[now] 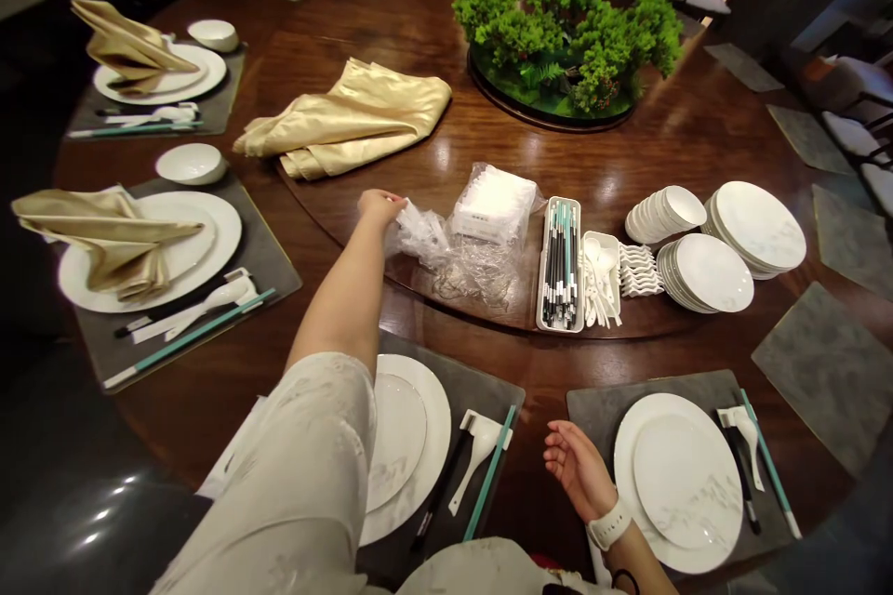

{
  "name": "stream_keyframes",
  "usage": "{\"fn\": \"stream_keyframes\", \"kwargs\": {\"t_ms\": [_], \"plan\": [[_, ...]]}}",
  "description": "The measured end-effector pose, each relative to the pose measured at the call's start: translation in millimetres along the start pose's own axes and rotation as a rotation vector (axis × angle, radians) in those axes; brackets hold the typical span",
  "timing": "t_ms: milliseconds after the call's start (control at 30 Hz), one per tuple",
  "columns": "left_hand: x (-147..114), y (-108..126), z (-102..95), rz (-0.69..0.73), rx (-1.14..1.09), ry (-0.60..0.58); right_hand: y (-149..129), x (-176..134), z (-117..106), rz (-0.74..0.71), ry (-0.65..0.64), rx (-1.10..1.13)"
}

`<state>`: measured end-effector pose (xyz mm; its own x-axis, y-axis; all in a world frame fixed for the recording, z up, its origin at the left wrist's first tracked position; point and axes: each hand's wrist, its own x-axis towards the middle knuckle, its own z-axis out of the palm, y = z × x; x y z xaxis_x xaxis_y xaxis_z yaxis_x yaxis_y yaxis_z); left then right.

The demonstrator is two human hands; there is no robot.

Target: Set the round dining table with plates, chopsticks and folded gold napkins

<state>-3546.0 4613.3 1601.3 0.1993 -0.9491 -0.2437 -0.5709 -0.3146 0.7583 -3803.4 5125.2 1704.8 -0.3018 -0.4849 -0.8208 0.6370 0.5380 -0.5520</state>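
While the left hand (380, 206) stretches out over the tabletop (544, 367), its fingers pinch one end of a crumpled clear plastic wrapper (422, 232) with white packets inside. That wrapper lies at the near edge of the raised turntable (593, 163), beside a neat block of white packets (492, 203) in clear plastic; whether the two wrappings are joined, I cannot tell.

The right hand (578, 469) is free of any object, its fingers loosely curled, just beside a dark grey placemat (590, 404) that bears two stacked plates (687, 483). A white watch (609, 525) circles that wrist. The left sleeve (293, 474) hides part of the middle setting, where a white spoon (478, 456) and teal chopsticks (490, 474) show to the right of the plates.

Right of the packets stand a long tray (560, 329) of black and teal chopsticks, a container of white spoons (598, 274), wavy white rests (640, 271), a leaning row of bowls (666, 210) and stacks of plates (757, 228). A gold satin cloth (363, 116) lies beyond the left hand, and a miniature tree centrepiece (568, 33) stands farther back. At the two settings on the left, folded gold napkins (112, 232) sit upon the plates.
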Motion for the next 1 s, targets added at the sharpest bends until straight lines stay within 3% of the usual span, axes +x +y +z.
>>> {"fn": "stream_keyframes", "kwargs": {"t_ms": [100,167,233,300,367,467,600,867,1000], "plan": [[-15.0,22.6,-37.2,0.104,-0.069,0.251,0.3,-2.6,0.4,-0.018,-0.059,-0.014],[-38.2,43.5,-67.1,0.252,-0.178,0.321,-2.8,-5.0,1.9,-0.05,-0.105,-0.041],[-80.2,65.8,-91.7,0.371,-0.305,0.216,-10.8,-10.8,5.7,-0.112,-0.154,-0.097],[-142.0,85.7,-103.1,0.418,-0.376,-0.029,-22.9,-22.0,11.4,-0.202,-0.214,-0.162],[-217.0,100.7,-98.9,0.394,-0.361,-0.301,-35.8,-38.1,15.8,-0.299,-0.302,-0.195],[-331.6,111.3,-68.6,0.342,-0.313,-0.579,-47.1,-62.3,9.7,-0.417,-0.451,-0.175],[-449.1,108.0,-8.1,0.331,-0.403,-0.695,-41.4,-79.7,-35.9,-0.574,-0.339,-0.049],[-594.4,107.9,97.0,0.231,-0.465,-0.795,-29.6,-98.8,-194.4,-0.671,-0.007,0.186],[-650.0,115.3,131.8,0.165,-0.485,-0.817,-25.6,-107.5,-259.6,-0.664,0.016,0.104]]}}
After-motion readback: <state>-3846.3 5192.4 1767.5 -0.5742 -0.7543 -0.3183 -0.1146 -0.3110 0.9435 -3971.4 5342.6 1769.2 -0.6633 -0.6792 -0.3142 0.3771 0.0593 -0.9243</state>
